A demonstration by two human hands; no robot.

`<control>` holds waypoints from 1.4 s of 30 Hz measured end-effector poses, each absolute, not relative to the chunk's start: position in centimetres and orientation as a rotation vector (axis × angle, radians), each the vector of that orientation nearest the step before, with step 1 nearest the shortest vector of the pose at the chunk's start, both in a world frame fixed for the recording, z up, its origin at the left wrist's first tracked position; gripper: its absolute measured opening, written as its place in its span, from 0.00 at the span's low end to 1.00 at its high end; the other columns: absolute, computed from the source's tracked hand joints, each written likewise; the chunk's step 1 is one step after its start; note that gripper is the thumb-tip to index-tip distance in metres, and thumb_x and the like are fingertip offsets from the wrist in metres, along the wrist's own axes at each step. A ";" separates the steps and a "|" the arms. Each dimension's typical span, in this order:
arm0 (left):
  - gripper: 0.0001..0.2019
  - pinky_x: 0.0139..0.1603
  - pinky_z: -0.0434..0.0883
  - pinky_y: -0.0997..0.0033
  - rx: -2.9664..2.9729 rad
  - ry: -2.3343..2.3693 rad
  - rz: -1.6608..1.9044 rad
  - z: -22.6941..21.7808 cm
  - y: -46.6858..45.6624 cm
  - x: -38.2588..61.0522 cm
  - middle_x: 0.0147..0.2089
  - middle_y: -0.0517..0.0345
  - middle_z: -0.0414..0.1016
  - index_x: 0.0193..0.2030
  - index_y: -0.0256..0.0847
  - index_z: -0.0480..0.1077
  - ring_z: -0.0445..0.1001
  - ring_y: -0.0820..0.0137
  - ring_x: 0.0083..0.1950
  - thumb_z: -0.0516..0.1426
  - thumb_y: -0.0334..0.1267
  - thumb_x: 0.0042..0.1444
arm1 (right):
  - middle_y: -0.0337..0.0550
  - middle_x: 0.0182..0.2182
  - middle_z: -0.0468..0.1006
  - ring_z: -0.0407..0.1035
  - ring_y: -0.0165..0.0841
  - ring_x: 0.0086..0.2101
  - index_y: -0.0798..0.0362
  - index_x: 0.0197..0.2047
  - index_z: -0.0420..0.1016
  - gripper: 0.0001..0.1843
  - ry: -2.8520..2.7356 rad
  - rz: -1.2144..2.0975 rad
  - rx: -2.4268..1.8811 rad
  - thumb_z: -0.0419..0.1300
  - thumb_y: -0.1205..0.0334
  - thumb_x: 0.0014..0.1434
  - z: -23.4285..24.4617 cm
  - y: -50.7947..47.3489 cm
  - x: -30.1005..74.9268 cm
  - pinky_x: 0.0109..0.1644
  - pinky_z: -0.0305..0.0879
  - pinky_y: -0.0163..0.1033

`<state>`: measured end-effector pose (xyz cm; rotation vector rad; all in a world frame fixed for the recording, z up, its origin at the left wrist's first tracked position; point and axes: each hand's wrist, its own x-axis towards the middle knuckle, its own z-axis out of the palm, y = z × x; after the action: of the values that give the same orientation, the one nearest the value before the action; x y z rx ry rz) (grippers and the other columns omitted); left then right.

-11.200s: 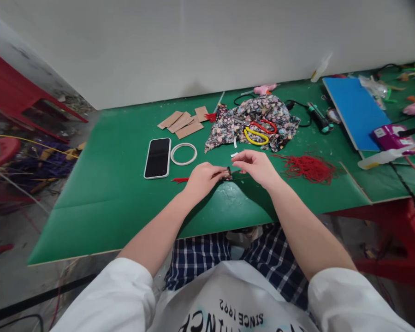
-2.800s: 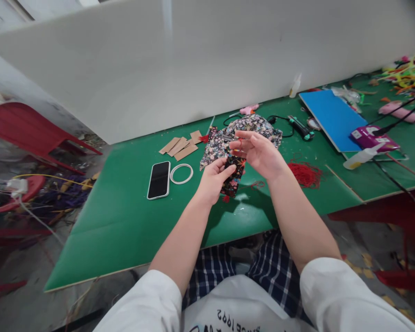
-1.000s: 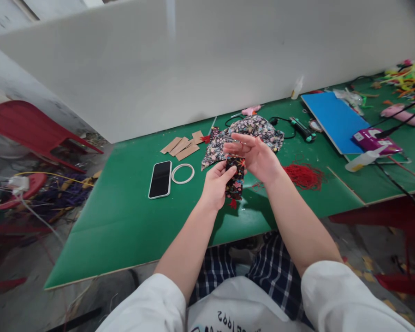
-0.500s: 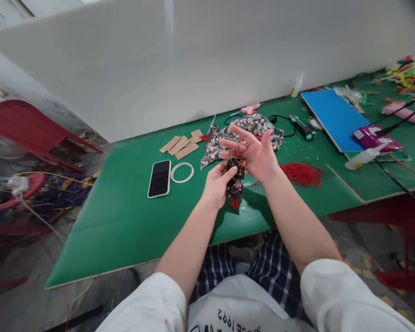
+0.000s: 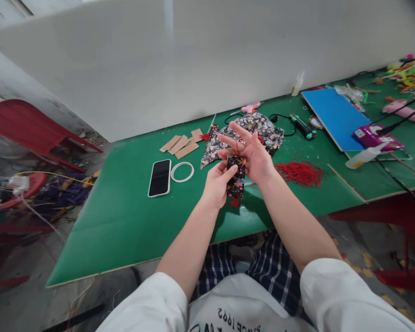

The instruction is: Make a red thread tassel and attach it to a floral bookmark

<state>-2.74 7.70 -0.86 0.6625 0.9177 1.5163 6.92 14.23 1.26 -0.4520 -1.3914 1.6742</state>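
My left hand [image 5: 217, 183] pinches a small dark floral fabric piece [image 5: 236, 178] above the green table [image 5: 124, 207]. A red tassel [image 5: 234, 202] hangs from its lower end. My right hand [image 5: 249, 149] is raised just behind the piece, fingers spread, with a thin red thread [image 5: 237, 145] looped across them. Beyond the hands lies a larger crumpled floral cloth [image 5: 252, 129].
A black phone [image 5: 159, 177] and a white ring [image 5: 182, 171] lie to the left, cardboard strips [image 5: 181, 144] behind them. A heap of red thread [image 5: 299, 171] sits to the right, then a blue board [image 5: 334, 117], a glue gun [image 5: 300, 127] and a purple box [image 5: 376, 136].
My right hand has opened its fingers wider and tilted up over the fabric piece. My left hand keeps the piece in about the same place.
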 end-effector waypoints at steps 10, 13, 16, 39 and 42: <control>0.15 0.35 0.71 0.72 0.742 0.924 1.455 -0.9 7.5 -2.8 0.30 0.59 0.77 0.36 0.37 0.71 0.77 0.70 0.31 0.66 0.38 0.42 | 0.40 0.36 0.80 0.72 0.36 0.45 0.42 0.51 0.70 0.30 -1.286 1.665 -0.466 0.43 0.35 0.57 1.1 15.4 7.8 0.47 0.68 0.45; 0.16 0.34 0.70 0.72 0.731 0.940 1.442 -1.0 7.4 -2.9 0.30 0.59 0.77 0.36 0.37 0.71 0.77 0.69 0.32 0.67 0.39 0.41 | 0.40 0.31 0.80 0.74 0.36 0.42 0.44 0.47 0.73 0.29 -1.290 1.660 -0.534 0.44 0.35 0.57 0.9 15.8 8.0 0.48 0.67 0.46; 0.17 0.34 0.70 0.72 0.720 0.942 1.441 -1.0 7.3 -3.0 0.31 0.59 0.78 0.36 0.37 0.72 0.77 0.69 0.32 0.67 0.39 0.40 | 0.38 0.27 0.78 0.74 0.34 0.39 0.45 0.45 0.75 0.24 -1.307 1.664 -0.523 0.50 0.40 0.56 0.8 16.1 8.2 0.49 0.67 0.45; 0.15 0.35 0.72 0.72 0.741 0.968 1.480 -0.1 6.2 -4.2 0.33 0.58 0.79 0.37 0.37 0.72 0.77 0.69 0.33 0.67 0.39 0.42 | 0.42 0.36 0.79 0.73 0.33 0.40 0.50 0.43 0.77 0.19 -1.838 1.587 -0.554 0.63 0.48 0.50 1.2 16.9 11.5 0.45 0.68 0.38; 0.16 0.36 0.72 0.73 0.738 0.964 1.502 -0.1 6.2 -4.6 0.33 0.58 0.79 0.38 0.37 0.72 0.77 0.70 0.33 0.67 0.39 0.42 | 0.40 0.38 0.79 0.73 0.33 0.39 0.49 0.44 0.75 0.22 -1.997 1.602 -0.539 0.68 0.56 0.44 1.6 16.4 11.4 0.46 0.68 0.39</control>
<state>-4.58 6.21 -0.09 0.7382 0.9642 1.5016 11.41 16.36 1.60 -0.5391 -1.9970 1.6017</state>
